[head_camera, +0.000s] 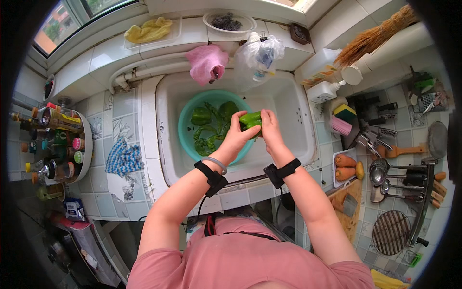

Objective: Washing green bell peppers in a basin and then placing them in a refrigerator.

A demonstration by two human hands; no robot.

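Observation:
Between my two hands is a green bell pepper [250, 120], held over the right rim of a teal plastic basin [183, 139]. My left hand [236, 133] grips it from the left with the thumb across its near side. My right hand [270, 128] presses along its right side, fingers pointing away from me. The basin stands in a white sink [288, 108]. In it lie another green bell pepper [201, 116], a dark green rounded vegetable [228, 108] and several long wrinkled green peppers [204, 130]. My hands partly hide the basin's right side.
A pink cloth [207, 63] and a clear plastic bag [260, 57] hang at the sink's back edge. A blue checked cloth [124, 156] lies left, near a rack of bottles [81, 144]. On the right are a pump bottle [323, 92], a tray of carrots [344, 168] and a cutting board [352, 209].

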